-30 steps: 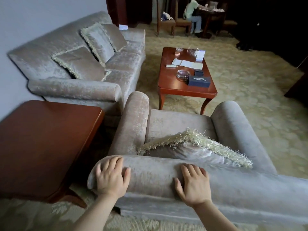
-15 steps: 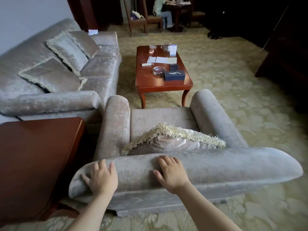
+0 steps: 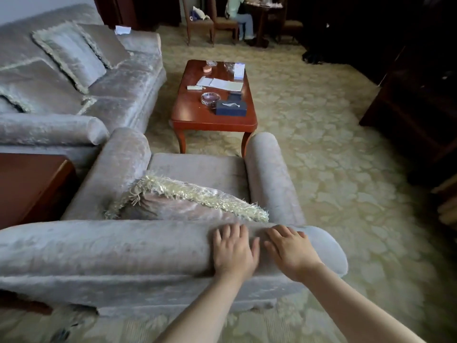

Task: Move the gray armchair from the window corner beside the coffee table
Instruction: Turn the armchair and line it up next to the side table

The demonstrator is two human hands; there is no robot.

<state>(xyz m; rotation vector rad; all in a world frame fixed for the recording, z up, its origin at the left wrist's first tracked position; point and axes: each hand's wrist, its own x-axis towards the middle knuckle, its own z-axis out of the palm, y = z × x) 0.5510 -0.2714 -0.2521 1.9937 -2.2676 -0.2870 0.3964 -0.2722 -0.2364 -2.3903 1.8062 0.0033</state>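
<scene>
The gray velvet armchair (image 3: 197,169) stands in front of me with its seat facing the near end of the red-brown coffee table (image 3: 195,115). A fringed cushion (image 3: 183,201) leans on its seat. My left hand (image 3: 233,251) and my right hand (image 3: 289,251) lie flat, side by side, on the right end of the rolled backrest top, fingers spread and pressing on the fabric. The chair's front edge sits close to the table's legs.
A matching gray sofa (image 3: 118,95) with cushions runs along the left. A dark wooden side table (image 3: 29,186) touches the armchair's left side. A tissue box (image 3: 231,108), ashtray and papers lie on the coffee table. Dark furniture (image 3: 420,107) lines the right; a seated person (image 3: 238,13) is far back.
Both hands have shifted from the left and middle of the backrest to its right end. The armchair's back has swung, and the chair now faces the coffee table more squarely.
</scene>
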